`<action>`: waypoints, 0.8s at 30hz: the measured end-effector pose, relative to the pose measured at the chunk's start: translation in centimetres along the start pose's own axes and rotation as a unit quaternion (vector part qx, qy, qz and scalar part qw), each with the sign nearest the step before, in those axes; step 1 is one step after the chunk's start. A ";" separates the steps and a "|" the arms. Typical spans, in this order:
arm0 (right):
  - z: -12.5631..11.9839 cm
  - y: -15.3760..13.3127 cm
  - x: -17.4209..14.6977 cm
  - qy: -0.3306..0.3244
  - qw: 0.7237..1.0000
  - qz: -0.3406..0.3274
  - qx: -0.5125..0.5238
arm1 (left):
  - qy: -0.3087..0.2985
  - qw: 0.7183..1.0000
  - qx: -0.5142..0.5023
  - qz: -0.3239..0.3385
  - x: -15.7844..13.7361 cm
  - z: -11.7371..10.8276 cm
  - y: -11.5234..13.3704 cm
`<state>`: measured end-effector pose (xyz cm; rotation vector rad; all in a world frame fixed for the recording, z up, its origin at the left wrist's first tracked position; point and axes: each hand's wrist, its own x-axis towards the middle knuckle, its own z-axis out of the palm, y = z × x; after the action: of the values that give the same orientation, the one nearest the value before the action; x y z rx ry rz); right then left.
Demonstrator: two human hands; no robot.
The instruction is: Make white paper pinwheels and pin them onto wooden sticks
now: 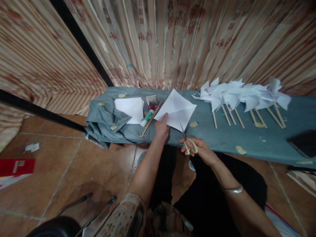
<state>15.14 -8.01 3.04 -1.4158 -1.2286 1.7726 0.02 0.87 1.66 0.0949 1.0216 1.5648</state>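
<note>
My left hand [162, 129] grips a square white sheet of paper [178, 107] by its left corner, thumb on top. Faint crease lines cross the sheet, which is turned like a diamond. In my right hand [197, 148] is a pair of scissors [189, 144] with light green handles, my fingers at the loops. The scissor blades point up at the paper's lower edge; whether they touch it I cannot tell. Left of the sheet lie thin wooden sticks [151, 119], a green and white glue stick [147, 118] and a small open box [151, 102] of dark bits.
A stack of white paper [130, 107] lies at the left on the grey-green cloth [209, 135]. Several paper pinwheels [243, 93] on wooden sticks lie at the right. A dark flat object [303, 143] sits near the right end. Behind hangs a patterned curtain [158, 42].
</note>
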 end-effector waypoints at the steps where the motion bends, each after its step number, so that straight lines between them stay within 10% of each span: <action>1: 0.0 0.0 0.0 0.001 1.000 -0.001 0.002 | -0.002 1.000 -0.001 0.001 0.0 -0.1 0.0; 24: 0.1 0.5 0.5 0.020 1.000 -0.006 0.006 | -0.010 1.000 0.019 -0.011 0.1 -0.3 0.1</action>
<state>15.00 -7.82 2.36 -1.4274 -1.2018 1.7332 -0.24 0.77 1.52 0.1242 1.0329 1.5226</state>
